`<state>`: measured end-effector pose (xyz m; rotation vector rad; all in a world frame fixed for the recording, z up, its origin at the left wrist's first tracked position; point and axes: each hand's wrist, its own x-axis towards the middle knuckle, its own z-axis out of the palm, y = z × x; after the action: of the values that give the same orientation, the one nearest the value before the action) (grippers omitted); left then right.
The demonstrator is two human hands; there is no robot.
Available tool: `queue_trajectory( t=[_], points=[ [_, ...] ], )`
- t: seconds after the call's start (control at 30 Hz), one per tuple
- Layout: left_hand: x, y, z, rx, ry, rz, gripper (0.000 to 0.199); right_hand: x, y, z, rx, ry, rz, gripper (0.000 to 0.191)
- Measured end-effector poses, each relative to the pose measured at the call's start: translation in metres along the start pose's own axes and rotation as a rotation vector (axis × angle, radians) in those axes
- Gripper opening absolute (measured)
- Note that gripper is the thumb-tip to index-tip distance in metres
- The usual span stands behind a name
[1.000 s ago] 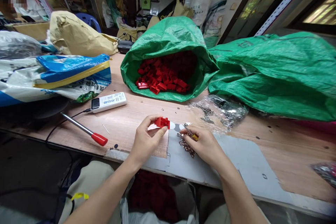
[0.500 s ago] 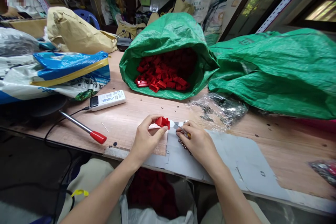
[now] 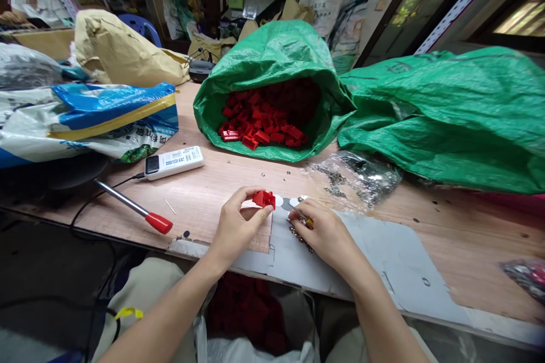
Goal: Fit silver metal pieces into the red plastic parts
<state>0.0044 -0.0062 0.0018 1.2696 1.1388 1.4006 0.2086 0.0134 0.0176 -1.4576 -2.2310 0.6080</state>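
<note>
Between the thumb and fingers of my left hand is a small red plastic part, held just above the table's front area. My right hand is closed around a thin tool with a yellow handle, its tip pointing left toward the red part without touching it. Small metal pieces lie on the grey sheet beneath and beside my right fingers. Pale round discs sit between the two hands.
A green sack full of red parts stands behind the hands. Near it are a clear bag of metal pieces, a white device and a red-tipped lever. Another person is at the far left.
My right hand has shifted slightly right, and the tool tip is farther from the red part. My left hand still holds the red part in nearly the same place.
</note>
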Motion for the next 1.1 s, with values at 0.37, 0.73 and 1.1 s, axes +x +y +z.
queue_trajectory(
  t=[0.37,0.73,1.1],
  points=[
    [0.001,0.0,0.0,0.014,-0.008,-0.017,0.028,-0.001,-0.006,0.001,-0.112,0.065,0.106,0.014],
    [-0.002,-0.002,0.0,0.015,-0.03,-0.037,0.028,-0.006,-0.021,0.01,-0.305,0.096,0.216,0.013],
    [-0.003,-0.003,0.002,0.028,-0.052,-0.03,0.027,0.0,-0.018,0.004,0.216,0.125,0.348,0.009]
  ],
)
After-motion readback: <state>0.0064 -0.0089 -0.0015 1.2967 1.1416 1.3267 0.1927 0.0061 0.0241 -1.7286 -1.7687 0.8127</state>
